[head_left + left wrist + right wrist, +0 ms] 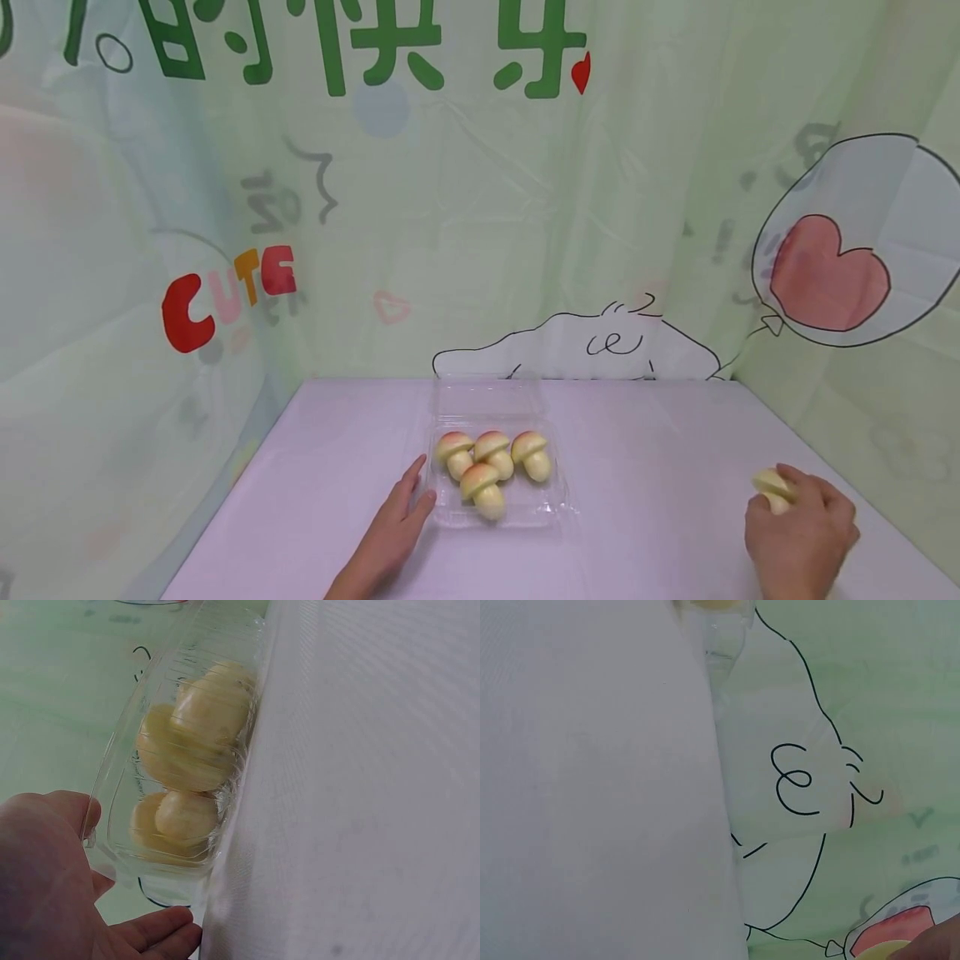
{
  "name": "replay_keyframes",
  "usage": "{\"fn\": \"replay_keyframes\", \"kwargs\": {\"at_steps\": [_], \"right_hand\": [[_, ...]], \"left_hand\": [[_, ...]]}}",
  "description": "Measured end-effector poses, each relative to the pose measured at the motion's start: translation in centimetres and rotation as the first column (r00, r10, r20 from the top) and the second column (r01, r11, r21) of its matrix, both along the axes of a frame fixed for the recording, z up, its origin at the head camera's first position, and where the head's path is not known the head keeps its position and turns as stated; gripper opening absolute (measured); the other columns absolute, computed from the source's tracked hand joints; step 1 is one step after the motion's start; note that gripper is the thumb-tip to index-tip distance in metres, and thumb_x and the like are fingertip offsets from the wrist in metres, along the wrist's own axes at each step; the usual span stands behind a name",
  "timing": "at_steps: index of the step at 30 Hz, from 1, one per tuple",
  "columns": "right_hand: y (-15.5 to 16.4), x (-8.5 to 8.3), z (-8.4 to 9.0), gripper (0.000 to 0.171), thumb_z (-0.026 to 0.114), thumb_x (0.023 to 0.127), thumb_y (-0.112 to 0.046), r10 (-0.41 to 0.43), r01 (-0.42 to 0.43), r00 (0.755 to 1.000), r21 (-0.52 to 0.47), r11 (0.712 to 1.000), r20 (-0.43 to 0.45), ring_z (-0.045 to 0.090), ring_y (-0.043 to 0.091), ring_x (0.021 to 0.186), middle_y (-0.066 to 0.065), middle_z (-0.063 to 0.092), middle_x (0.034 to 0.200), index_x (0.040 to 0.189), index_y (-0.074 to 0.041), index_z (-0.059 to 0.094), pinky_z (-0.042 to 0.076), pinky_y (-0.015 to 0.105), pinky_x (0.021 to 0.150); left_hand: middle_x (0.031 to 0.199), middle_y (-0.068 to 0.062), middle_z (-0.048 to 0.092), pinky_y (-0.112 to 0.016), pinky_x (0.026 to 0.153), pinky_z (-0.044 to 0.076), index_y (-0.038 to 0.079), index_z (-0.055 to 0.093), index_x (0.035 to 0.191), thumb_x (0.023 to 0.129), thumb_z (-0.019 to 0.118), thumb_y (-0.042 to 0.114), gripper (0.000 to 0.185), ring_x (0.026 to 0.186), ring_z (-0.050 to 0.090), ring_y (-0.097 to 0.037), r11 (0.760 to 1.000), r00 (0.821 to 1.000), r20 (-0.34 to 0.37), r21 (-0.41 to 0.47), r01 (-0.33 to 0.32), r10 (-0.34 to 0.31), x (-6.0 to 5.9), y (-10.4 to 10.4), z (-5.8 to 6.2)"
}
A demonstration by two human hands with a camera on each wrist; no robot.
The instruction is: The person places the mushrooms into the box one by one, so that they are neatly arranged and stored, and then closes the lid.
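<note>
The right hand (801,533) is curling its fingers around one mushroom-shaped bun (772,486) way over on the right side of the table (660,467), well apart from everything else. Its cap is poking out past the fingertips.

The left hand (393,525) is lying flat with relaxed fingers, thumb touching the left edge of the clear plastic tray (558,504), not really gripping it. Four more mushroom buns (495,467) are sitting in that tray, lid flipped open toward the back curtain (480,250).

My guess is these buns are light and squishy, so easy to dent if squeezed. Looks safest to cup one loosely around the cap or pinch the stubby stem gently. The tray looks thin, flimsy and a bit slippery, so bracing its rim like the left hand is doing makes sense.
</note>
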State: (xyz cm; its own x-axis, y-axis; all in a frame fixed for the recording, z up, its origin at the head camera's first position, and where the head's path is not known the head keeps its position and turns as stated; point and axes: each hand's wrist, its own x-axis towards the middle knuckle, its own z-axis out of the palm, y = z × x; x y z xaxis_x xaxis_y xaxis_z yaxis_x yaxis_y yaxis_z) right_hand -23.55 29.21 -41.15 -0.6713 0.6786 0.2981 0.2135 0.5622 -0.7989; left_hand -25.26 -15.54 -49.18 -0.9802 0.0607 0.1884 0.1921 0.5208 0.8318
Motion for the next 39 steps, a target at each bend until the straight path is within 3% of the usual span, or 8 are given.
{"fn": "replay_keyframes", "kwargs": {"at_steps": [3, 11, 18, 39], "right_hand": [[-0.7, -0.3, 0.3, 0.052, 0.053, 0.084, -0.004, 0.011, -0.01, 0.999, -0.018, 1.0, 0.051, 0.021, 0.047, 0.128, 0.025, 0.024, 0.141, 0.135, -0.005, 0.046, 0.03, 0.055, 0.091], [-2.2, -0.4, 0.4, 0.05, 0.055, 0.082, -0.003, 0.045, -0.045, 0.999, 0.007, 0.999, 0.008, 0.024, 0.047, 0.125, 0.025, 0.027, 0.139, 0.132, -0.004, 0.049, 0.029, 0.055, 0.09], [-3.2, -0.7, -0.1, 0.051, 0.055, 0.083, -0.004, 0.075, -0.075, 0.996, 0.001, 0.997, 0.049, 0.022, 0.047, 0.128, 0.024, 0.025, 0.143, 0.134, -0.005, 0.048, 0.03, 0.057, 0.095], [-8.3, -0.8, 0.3, 0.044, 0.06, 0.079, 0.002, 0.188, -0.18, 0.979, 0.102, 0.978, -0.079, 0.032, 0.048, 0.118, 0.022, 0.036, 0.134, 0.123, -0.004, 0.056, 0.034, 0.057, 0.09]], "left_hand": [[0.143, -0.021, 0.035, -0.06, 0.104, 0.023, 0.027, 0.025, 0.148, 0.098, 0.043, 0.042, 0.056, 0.133, 0.031, -0.038, 1.0, 1.0, 0.01, 0.003, -0.008, 0.008, 0.0, 0.0, 0.0], [0.143, -0.022, 0.035, -0.059, 0.104, 0.024, 0.023, 0.025, 0.148, 0.098, 0.043, 0.041, 0.056, 0.132, 0.032, -0.038, 1.0, 1.0, -0.007, -0.003, 0.004, -0.005, 0.0, 0.0, 0.1], [0.143, -0.019, 0.036, -0.059, 0.104, 0.022, 0.024, 0.024, 0.148, 0.098, 0.044, 0.041, 0.057, 0.133, 0.031, -0.037, 1.0, 1.0, -0.005, 0.006, 0.0, 0.0, 0.0, 0.1, 0.2], [0.142, -0.021, 0.037, -0.06, 0.103, 0.023, 0.022, 0.024, 0.148, 0.098, 0.043, 0.042, 0.057, 0.132, 0.032, -0.038, 1.0, 1.0, -0.009, -0.005, -0.004, 0.004, 0.1, 0.0, 0.1]]}}
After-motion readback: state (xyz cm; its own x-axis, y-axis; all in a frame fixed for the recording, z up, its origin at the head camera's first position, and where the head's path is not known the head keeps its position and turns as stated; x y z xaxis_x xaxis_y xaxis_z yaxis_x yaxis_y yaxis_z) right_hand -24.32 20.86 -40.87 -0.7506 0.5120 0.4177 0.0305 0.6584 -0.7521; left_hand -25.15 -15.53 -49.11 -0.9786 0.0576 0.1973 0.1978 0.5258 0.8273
